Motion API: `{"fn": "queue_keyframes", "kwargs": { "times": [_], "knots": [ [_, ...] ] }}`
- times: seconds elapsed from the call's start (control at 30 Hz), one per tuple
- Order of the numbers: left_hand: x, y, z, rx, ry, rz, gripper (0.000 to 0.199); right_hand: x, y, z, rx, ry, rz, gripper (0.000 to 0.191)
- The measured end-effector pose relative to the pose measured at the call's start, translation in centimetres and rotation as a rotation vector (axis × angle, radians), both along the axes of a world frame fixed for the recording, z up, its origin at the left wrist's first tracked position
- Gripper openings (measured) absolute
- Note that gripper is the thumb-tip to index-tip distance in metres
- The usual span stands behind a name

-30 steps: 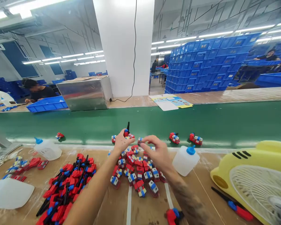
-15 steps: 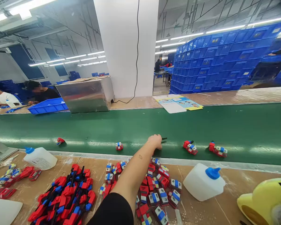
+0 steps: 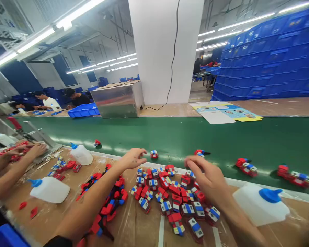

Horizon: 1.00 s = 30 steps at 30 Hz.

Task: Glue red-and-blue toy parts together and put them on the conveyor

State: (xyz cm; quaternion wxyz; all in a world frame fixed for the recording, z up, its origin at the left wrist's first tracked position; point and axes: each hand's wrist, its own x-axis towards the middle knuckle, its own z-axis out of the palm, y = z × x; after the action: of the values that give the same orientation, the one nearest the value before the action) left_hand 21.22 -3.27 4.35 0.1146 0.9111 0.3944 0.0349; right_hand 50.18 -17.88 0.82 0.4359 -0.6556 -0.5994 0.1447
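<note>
My left hand (image 3: 134,159) reaches over the near edge of the green belt (image 3: 170,132), fingers apart and empty, just left of a small red, white and blue piece (image 3: 154,154). My right hand (image 3: 204,169) hovers above the right side of a pile of similar pieces (image 3: 175,200), its fingers bent; whether it holds anything is hidden. Just beyond it, a red piece with a black rod (image 3: 199,152) lies on the belt. Beneath my left forearm is a heap of red, blue and black parts (image 3: 110,206).
White bottles with blue caps stand at the right (image 3: 260,204) and left (image 3: 50,189). Another person's hands (image 3: 36,151) work at the far left. Two more red pieces (image 3: 247,167) lie on the belt at right. Flattened printed card (image 3: 225,111) lies beyond the belt.
The view has turned left. The arm that reached onto the belt has drawn back, both my hands now show, and a piece with a black rod lies on the belt.
</note>
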Motion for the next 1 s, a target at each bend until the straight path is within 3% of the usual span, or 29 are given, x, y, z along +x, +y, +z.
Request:
{"fn": "queue_keyframes", "kwargs": {
  "times": [0.1,0.17,0.3,0.43,0.5,0.57,0.67,0.7,0.77,0.87,0.93,1.0],
  "knots": [
    [-7.9,-2.8,-0.3,0.002,0.092,0.131,0.021,-0.7,5.8,-0.6,-0.286,-0.185,-0.068,0.029],
    [-11.0,-4.4,-1.3,0.003,0.142,0.179,0.018,-0.3,8.0,-1.3,-0.43,-0.251,-0.085,0.028],
    [-12.2,-6.1,-4.0,-0.012,0.194,0.193,0.027,0.8,8.6,-1.8,-0.525,-0.348,-0.068,0.028],
    [-11.1,-5.3,-4.6,-0.043,0.192,0.174,0.026,0.3,6.7,0.2,-0.384,-0.364,-0.026,0.025],
    [-11.0,-4.9,-3.8,-0.033,0.155,0.15,0.022,-0.6,4.1,1.4,-0.275,-0.32,0.007,0.025],
    [-11.1,-5.5,-2.6,0.0,0.083,0.12,0.017,-1.7,-0.1,2.0,-0.183,-0.256,0.069,0.032],
    [-11.0,-9.4,-1.7,0.056,-0.075,0.086,0.012,-3.5,-8.7,1.1,-0.1,-0.113,0.21,0.042],
    [-10.8,-11.4,-2.0,0.062,-0.133,0.074,0.012,-4.1,-11.6,0.3,-0.065,0.057,0.26,0.044],
    [-10.4,-15.9,-3.6,0.036,-0.236,0.032,0.008,-5.5,-16.6,-1.6,-0.061,0.385,0.258,0.044],
    [-10.2,-21.4,-7.9,-0.068,-0.405,-0.093,0.009,-7.2,-21.3,-4.4,-0.116,0.824,0.153,0.047],
    [-10.3,-23.2,-10.6,-0.028,-0.372,-0.17,0.024,-7.9,-22.9,-5.7,-0.142,1.083,0.161,0.055],
    [-10.6,-23.5,-12.1,0.052,-0.249,-0.174,0.034,-8.2,-23.8,-6.4,-0.162,1.284,0.218,0.059]
  ]
}}
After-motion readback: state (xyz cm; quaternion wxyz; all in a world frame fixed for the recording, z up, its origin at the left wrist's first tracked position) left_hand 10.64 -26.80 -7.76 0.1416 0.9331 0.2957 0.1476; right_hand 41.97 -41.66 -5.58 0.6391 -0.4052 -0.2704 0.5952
